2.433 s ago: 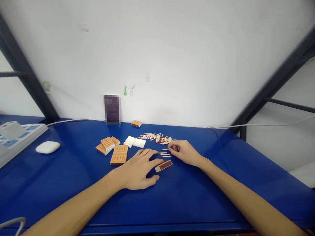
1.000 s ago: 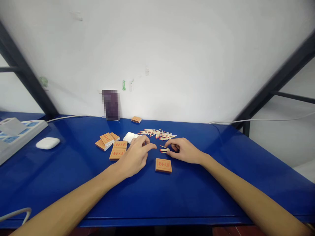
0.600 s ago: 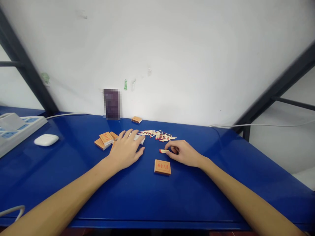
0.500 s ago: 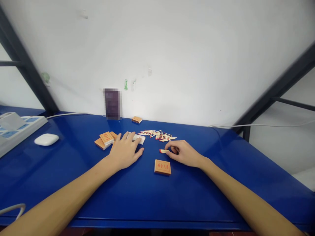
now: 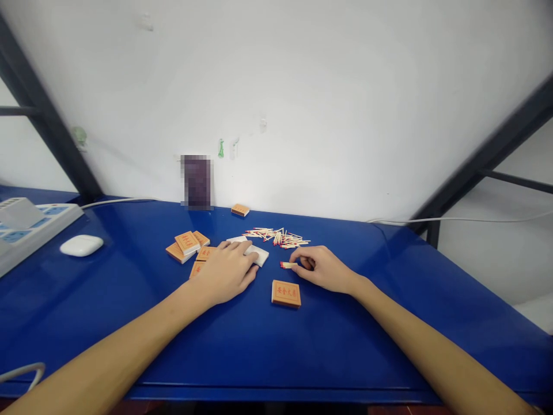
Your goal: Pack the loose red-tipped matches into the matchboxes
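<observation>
My left hand rests over white matchbox trays, its fingers bent on them and its thumb at the near side. Orange matchbox covers stick out left of that hand; it hides how they join the trays. Between the thumb and forefinger of my right hand is a small bunch of matches, red heads pointing left. A closed orange matchbox lies in front of it, nearer me. Just beyond the right hand spreads a loose pile of matches.
Several orange matchboxes lie stacked at the left, and another matchbox is by the wall. A white earphone case and a power strip occupy the left side. A blurred dark object stands against the wall.
My left hand has shifted right and toward me, with a white tray now nearer the match bunch. Orange covers have come into view beside it. My right hand has hardly moved.
</observation>
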`<act>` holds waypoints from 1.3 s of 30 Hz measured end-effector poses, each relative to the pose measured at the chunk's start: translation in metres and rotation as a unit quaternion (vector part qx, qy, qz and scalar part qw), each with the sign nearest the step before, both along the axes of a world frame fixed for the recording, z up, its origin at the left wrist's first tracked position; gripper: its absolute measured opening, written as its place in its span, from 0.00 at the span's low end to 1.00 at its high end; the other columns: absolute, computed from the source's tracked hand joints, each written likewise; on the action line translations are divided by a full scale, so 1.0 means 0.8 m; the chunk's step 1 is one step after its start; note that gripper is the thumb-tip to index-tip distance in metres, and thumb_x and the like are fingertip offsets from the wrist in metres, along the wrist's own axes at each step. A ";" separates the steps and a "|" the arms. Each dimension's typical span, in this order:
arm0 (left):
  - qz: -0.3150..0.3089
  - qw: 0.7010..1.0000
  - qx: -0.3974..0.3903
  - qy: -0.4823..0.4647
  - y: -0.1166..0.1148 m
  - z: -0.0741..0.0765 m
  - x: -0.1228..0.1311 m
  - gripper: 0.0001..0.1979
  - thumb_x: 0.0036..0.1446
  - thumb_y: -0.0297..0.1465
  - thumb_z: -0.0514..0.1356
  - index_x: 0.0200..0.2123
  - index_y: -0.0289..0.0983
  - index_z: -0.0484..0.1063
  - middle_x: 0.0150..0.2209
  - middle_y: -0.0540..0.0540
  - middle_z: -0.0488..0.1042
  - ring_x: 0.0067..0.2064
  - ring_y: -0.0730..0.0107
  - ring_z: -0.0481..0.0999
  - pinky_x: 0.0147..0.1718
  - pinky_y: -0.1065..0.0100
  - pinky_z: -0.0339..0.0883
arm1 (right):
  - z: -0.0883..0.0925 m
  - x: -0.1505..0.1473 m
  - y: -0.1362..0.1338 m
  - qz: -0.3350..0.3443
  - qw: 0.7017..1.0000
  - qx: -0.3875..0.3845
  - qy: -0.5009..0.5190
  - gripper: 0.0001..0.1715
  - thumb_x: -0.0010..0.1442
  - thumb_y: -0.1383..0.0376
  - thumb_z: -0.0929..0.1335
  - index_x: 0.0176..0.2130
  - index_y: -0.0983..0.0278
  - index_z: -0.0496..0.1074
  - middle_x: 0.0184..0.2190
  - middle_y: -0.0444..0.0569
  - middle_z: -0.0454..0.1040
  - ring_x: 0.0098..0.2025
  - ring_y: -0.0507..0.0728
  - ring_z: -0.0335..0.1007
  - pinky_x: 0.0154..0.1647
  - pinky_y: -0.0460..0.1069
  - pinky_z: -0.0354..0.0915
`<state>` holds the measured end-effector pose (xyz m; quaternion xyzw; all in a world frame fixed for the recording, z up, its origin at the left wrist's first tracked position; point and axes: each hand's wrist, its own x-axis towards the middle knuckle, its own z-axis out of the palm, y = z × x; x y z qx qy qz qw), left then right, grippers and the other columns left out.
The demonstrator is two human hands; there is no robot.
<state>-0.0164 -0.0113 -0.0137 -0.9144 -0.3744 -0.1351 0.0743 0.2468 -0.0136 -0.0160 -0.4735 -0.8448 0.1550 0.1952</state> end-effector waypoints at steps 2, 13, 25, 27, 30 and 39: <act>-0.042 0.999 -0.008 0.008 -0.004 0.001 0.002 0.13 0.66 0.33 0.50 0.45 0.37 0.73 0.52 0.39 0.70 0.51 0.52 0.72 0.51 0.50 0.63 | 0.000 0.000 0.000 -0.001 1.000 0.003 0.001 0.12 0.63 0.56 0.65 0.34 0.61 0.72 0.19 0.38 0.58 0.21 0.49 0.52 0.25 0.46 0.49; -0.103 0.994 0.023 -0.012 -0.008 0.002 0.007 0.11 0.65 0.32 0.52 0.39 0.36 0.74 0.40 0.43 0.68 0.44 0.61 0.70 0.59 0.48 0.54 | -0.002 0.001 0.001 -0.001 1.000 0.004 0.006 0.10 0.62 0.59 0.65 0.35 0.61 0.73 0.19 0.38 0.59 0.21 0.50 0.53 0.25 0.46 0.50; -0.010 0.999 0.032 -0.002 -0.004 0.002 0.007 0.09 0.62 0.32 0.56 0.36 0.34 0.73 0.44 0.39 0.72 0.47 0.55 0.73 0.48 0.54 0.67 | -0.018 0.012 0.017 -0.051 0.996 0.072 -0.016 0.20 0.63 0.67 0.62 0.53 0.59 0.73 0.34 0.47 0.74 0.33 0.55 0.67 0.36 0.49 0.61; -0.001 0.999 0.038 0.008 -0.004 0.002 0.006 0.10 0.62 0.33 0.55 0.37 0.34 0.73 0.44 0.39 0.72 0.47 0.54 0.73 0.48 0.53 0.67 | -0.018 0.011 0.016 -0.044 0.996 0.070 -0.011 0.21 0.63 0.68 0.62 0.53 0.59 0.73 0.37 0.48 0.76 0.36 0.56 0.69 0.37 0.49 0.62; 0.004 0.999 0.037 0.018 -0.004 0.002 0.006 0.10 0.63 0.34 0.54 0.38 0.34 0.73 0.44 0.39 0.72 0.47 0.55 0.73 0.49 0.53 0.66 | -0.017 0.010 0.015 -0.036 0.997 0.070 0.006 0.20 0.63 0.69 0.62 0.51 0.59 0.74 0.41 0.49 0.77 0.38 0.56 0.71 0.39 0.49 0.64; 0.001 1.000 0.022 0.021 -0.005 0.003 0.006 0.10 0.63 0.34 0.53 0.38 0.35 0.72 0.43 0.41 0.73 0.48 0.56 0.73 0.50 0.53 0.64 | -0.019 0.009 0.016 -0.068 0.995 0.066 0.027 0.20 0.64 0.65 0.61 0.51 0.60 0.75 0.33 0.48 0.77 0.32 0.55 0.70 0.34 0.49 0.62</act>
